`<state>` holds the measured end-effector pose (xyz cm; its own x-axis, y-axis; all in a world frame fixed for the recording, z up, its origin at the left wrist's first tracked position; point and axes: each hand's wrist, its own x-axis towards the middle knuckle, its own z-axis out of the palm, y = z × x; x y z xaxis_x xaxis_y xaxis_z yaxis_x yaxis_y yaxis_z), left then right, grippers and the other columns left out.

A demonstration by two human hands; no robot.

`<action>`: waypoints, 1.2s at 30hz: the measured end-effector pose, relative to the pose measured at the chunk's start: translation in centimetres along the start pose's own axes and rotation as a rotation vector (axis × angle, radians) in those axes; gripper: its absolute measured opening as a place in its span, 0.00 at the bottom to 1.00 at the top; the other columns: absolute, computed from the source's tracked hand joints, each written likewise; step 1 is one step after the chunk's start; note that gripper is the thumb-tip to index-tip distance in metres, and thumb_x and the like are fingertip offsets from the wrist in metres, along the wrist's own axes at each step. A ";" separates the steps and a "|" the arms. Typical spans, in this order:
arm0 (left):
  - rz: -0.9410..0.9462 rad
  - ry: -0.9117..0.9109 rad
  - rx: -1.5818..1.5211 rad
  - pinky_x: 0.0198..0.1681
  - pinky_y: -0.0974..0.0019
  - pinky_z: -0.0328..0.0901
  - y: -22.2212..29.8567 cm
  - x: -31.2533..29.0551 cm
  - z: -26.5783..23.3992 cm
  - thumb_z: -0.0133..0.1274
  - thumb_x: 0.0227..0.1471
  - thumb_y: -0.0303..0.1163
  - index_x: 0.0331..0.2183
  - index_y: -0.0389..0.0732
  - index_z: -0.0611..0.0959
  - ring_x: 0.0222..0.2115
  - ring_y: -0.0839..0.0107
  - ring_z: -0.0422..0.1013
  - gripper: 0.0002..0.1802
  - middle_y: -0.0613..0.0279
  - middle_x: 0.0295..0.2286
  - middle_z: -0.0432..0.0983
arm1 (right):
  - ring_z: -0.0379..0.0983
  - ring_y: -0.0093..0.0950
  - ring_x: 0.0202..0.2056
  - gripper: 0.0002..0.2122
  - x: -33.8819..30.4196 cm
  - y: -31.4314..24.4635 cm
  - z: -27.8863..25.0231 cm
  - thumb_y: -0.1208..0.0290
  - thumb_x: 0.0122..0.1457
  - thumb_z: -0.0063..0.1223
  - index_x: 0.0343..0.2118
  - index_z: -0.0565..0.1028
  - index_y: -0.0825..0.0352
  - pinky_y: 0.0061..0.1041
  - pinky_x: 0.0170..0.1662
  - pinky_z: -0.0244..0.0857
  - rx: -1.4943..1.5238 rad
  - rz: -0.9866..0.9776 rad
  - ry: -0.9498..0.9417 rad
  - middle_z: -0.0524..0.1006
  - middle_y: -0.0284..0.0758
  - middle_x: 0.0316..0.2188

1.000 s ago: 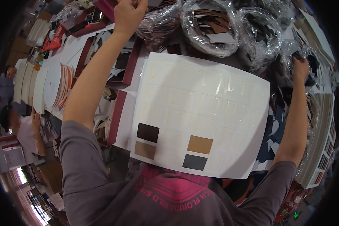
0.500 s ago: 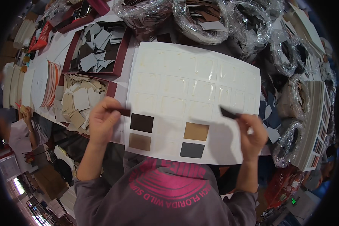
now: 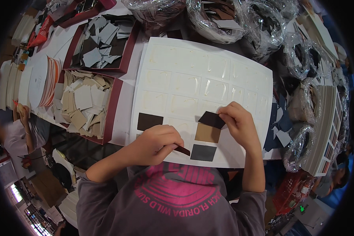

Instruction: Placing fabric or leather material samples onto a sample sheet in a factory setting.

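A white sheet of card (image 3: 246, 103) with a grid of outlined squares lies before me, shiny glue-like streaks in many squares. My left hand (image 3: 153, 146) pinches a dark reddish-brown swatch (image 3: 183, 150) over the lower part of the card. Farther right, my right hand (image 3: 240, 122) grips the right edge of a black swatch (image 3: 210, 118), tilted just above a tan swatch (image 3: 207, 134). Below the tan one lies a grey swatch (image 3: 203, 153). A dark brown swatch (image 3: 150, 121) sits at the card's left; the beige one under it is mostly hidden by my left hand.
Left of the card stand a maroon box (image 3: 126, 55) of grey and black pieces and another (image 3: 109, 114) of beige pieces. Plastic-wrapped bundles (image 3: 214, 21) line the back and right. A person's hand (image 3: 23, 113) shows at far left, beside a striped roll (image 3: 47, 84).
My left hand has moved right and nearer, over the lower card, with its swatch. My right hand has brought the black swatch left, to just above the tan one.
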<state>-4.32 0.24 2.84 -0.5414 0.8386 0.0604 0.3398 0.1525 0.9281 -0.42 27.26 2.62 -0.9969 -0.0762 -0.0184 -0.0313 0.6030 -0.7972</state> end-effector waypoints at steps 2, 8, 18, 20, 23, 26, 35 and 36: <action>0.026 -0.015 0.080 0.32 0.65 0.61 0.0 0.2 0.2 0.49 0.44 0.20 0.29 0.40 0.77 0.30 0.64 0.69 0.07 0.62 0.26 0.72 | 0.65 0.22 0.21 0.03 0.9 -0.3 -0.3 0.82 0.51 0.53 0.29 0.75 0.71 0.19 0.25 0.58 -0.007 0.048 -0.013 0.69 0.34 0.22; 0.043 -0.078 0.262 0.33 0.67 0.56 -0.2 0.5 0.5 0.53 0.42 0.20 0.30 0.43 0.78 0.32 0.70 0.69 0.09 0.66 0.29 0.74 | 0.65 0.22 0.20 0.04 2.5 -0.2 -0.8 0.79 0.49 0.58 0.28 0.77 0.71 0.20 0.25 0.58 -0.028 0.113 -0.051 0.70 0.33 0.20; 0.114 -0.015 0.373 0.35 0.66 0.55 -0.6 2.1 1.4 0.50 0.39 0.23 0.26 0.41 0.76 0.34 0.67 0.66 0.06 0.62 0.42 0.73 | 0.66 0.23 0.20 0.03 2.8 0.3 -0.5 0.80 0.49 0.57 0.27 0.77 0.71 0.20 0.25 0.59 -0.046 0.125 -0.061 0.71 0.33 0.20; 0.132 -0.002 0.428 0.36 0.66 0.55 -1.1 2.8 1.9 0.49 0.38 0.23 0.25 0.40 0.75 0.34 0.66 0.65 0.06 0.59 0.45 0.71 | 0.66 0.23 0.20 0.03 2.7 0.5 -0.4 0.80 0.48 0.57 0.27 0.77 0.71 0.20 0.25 0.59 -0.040 0.115 -0.051 0.71 0.33 0.20; 0.146 -0.010 0.519 0.37 0.65 0.55 -1.3 3.5 2.4 0.49 0.35 0.22 0.24 0.38 0.75 0.35 0.65 0.65 0.06 0.55 0.48 0.70 | 0.65 0.22 0.20 0.03 2.7 0.8 -0.3 0.80 0.48 0.57 0.27 0.76 0.71 0.20 0.25 0.59 -0.060 0.097 -0.045 0.71 0.33 0.20; 0.146 -0.028 0.563 0.36 0.64 0.54 -1.5 3.8 2.6 0.49 0.34 0.22 0.24 0.38 0.74 0.35 0.65 0.64 0.07 0.53 0.48 0.70 | 0.65 0.22 0.20 0.04 2.9 0.8 -0.3 0.80 0.47 0.58 0.27 0.75 0.71 0.21 0.25 0.60 -0.038 0.109 -0.037 0.71 0.34 0.20; 0.142 -0.020 0.586 0.35 0.65 0.54 -1.4 4.4 2.6 0.51 0.37 0.23 0.23 0.37 0.74 0.33 0.66 0.66 0.04 0.56 0.45 0.73 | 0.69 0.24 0.22 0.06 3.1 1.6 -0.1 0.80 0.46 0.59 0.27 0.74 0.70 0.20 0.28 0.64 -0.117 0.077 -0.073 0.72 0.35 0.23; 0.143 -0.018 0.598 0.35 0.65 0.54 -1.4 4.4 2.6 0.51 0.37 0.23 0.23 0.37 0.75 0.32 0.66 0.66 0.04 0.56 0.45 0.73 | 0.70 0.26 0.23 0.06 3.1 1.7 0.0 0.80 0.46 0.58 0.27 0.73 0.70 0.21 0.28 0.64 -0.131 0.079 -0.079 0.72 0.35 0.23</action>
<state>-5.19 5.09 0.88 -0.4471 0.8804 0.1581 0.7835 0.3002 0.5441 -3.57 28.02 1.24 -0.9880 -0.0835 -0.1301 0.0331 0.7076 -0.7058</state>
